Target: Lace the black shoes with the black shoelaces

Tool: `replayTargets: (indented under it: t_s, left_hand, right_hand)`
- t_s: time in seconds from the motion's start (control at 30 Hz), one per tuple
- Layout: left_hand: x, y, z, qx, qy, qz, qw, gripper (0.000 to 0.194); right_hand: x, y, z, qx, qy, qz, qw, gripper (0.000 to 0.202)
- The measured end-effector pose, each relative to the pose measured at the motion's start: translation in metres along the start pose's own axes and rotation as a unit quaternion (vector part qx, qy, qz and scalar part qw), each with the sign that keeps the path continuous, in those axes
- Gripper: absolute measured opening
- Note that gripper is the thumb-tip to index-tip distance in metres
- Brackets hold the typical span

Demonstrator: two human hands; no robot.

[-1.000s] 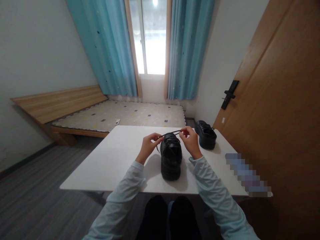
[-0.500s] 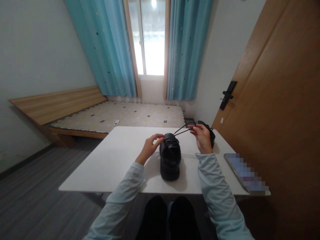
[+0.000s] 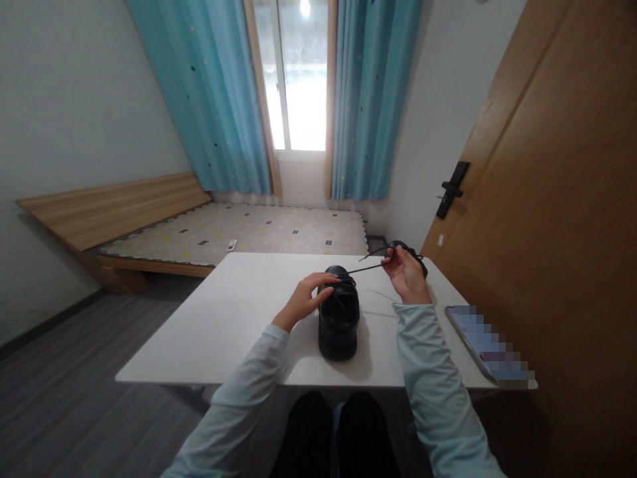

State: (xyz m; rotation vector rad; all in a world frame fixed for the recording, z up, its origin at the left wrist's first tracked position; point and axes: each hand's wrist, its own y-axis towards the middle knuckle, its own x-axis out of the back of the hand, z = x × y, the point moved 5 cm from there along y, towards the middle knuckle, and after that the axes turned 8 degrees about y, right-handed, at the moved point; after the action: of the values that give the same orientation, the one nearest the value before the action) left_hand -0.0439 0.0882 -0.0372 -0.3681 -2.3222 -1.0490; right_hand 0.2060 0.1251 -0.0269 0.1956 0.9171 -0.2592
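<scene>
A black lace-up shoe [image 3: 338, 342] stands on the white table in front of me, its heel towards me. My left hand [image 3: 307, 299] reaches over its front from the left, with thumb and fingers on the tongue and lacing. To the right, my right hand [image 3: 405, 275] is closed in a pinch on a black shoelace [image 3: 367, 268], which runs taut from the shoe. A loose lace end hangs beyond those fingers. A second black shoe [image 3: 421, 260] lies behind my right hand and is partly hidden by it.
The white table [image 3: 199, 338] has a flat tablet-like object [image 3: 485, 345], partly blurred out, at its right edge. Beyond stands a bed [image 3: 259, 229] with a small white remote [image 3: 231, 245] on it. A wooden door [image 3: 557, 199] rises at the right.
My left hand has moved right, further over the shoe's lacing. My right hand has shifted slightly right with the lace. One lace strand that ran to the shoe now hangs loose.
</scene>
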Motion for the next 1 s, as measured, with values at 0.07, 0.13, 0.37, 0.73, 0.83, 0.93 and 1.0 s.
replayTargets:
  t_s: [0.07, 0.13, 0.37, 0.73, 0.83, 0.93, 1.0]
  left_hand:
    - [0.000, 0.000, -0.003, -0.013, 0.006, 0.002, 1.000, 0.029]
    - [-0.001, -0.001, -0.007, -0.033, 0.014, 0.004, 0.999, 0.031]
    - [-0.009, -0.001, -0.019, -0.064, 0.063, 0.017, 0.996, 0.035]
    - [-0.024, 0.002, -0.028, -0.069, 0.114, 0.110, 0.985, 0.040]
    - [-0.021, 0.002, -0.028, -0.060, 0.118, 0.098, 0.986, 0.041]
    - [-0.020, 0.001, -0.026, -0.057, 0.120, 0.097, 0.986, 0.037]
    - [-0.019, 0.001, -0.024, -0.056, 0.121, 0.095, 0.987, 0.036]
  right_hand:
    - [0.003, 0.002, 0.001, 0.017, 0.010, -0.013, 1.000, 0.015]
    - [0.005, 0.003, 0.002, 0.029, 0.007, -0.020, 0.999, 0.015]
    - [0.003, 0.003, -0.006, -0.013, -0.069, 0.018, 0.997, 0.017]
    - [0.004, 0.003, -0.013, -0.018, -0.063, -0.004, 0.998, 0.008]
    - [0.006, 0.004, -0.007, 0.020, -0.058, -0.013, 0.998, 0.019]
    - [0.010, 0.005, 0.002, 0.059, -0.067, -0.030, 0.996, 0.026]
    - [0.015, 0.007, 0.010, 0.091, -0.081, -0.055, 0.991, 0.029]
